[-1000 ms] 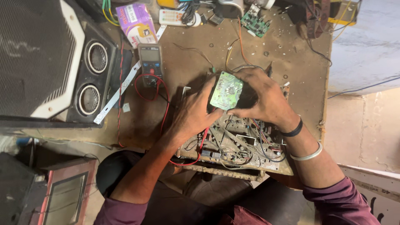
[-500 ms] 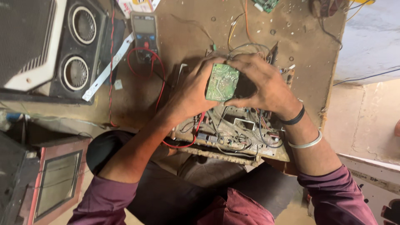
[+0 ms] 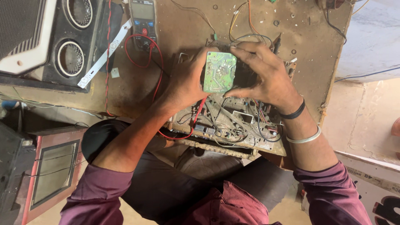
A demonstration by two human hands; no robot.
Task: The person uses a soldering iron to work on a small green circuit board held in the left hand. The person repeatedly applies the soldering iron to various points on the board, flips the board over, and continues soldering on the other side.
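Scuffed brown wooden workbench [image 3: 266,29] fills the head view, dotted with small holes and crossed by loose wires. At its middle the left hand [image 3: 187,83] and the right hand [image 3: 266,79] together hold a small green rectangular circuit board [image 3: 219,71], solder side up and tilted a little: left fingers pinch its left edge, and the right hand's thumb and fingers close narrowly on its right edge. The board hangs just above a larger dusty grey circuit board [image 3: 233,125] crowded with parts and wires, which lies at the bench's near edge. A red test lead [image 3: 143,41] loops from a dark handheld multimeter [image 3: 143,18] at the top of the bench and runs under the left wrist. Left of the meter lies a white strip [image 3: 104,54], beside a black speaker box with two round cones [image 3: 75,37]. The right wrist wears a black band [image 3: 293,112] and a silver bangle [image 3: 306,137].
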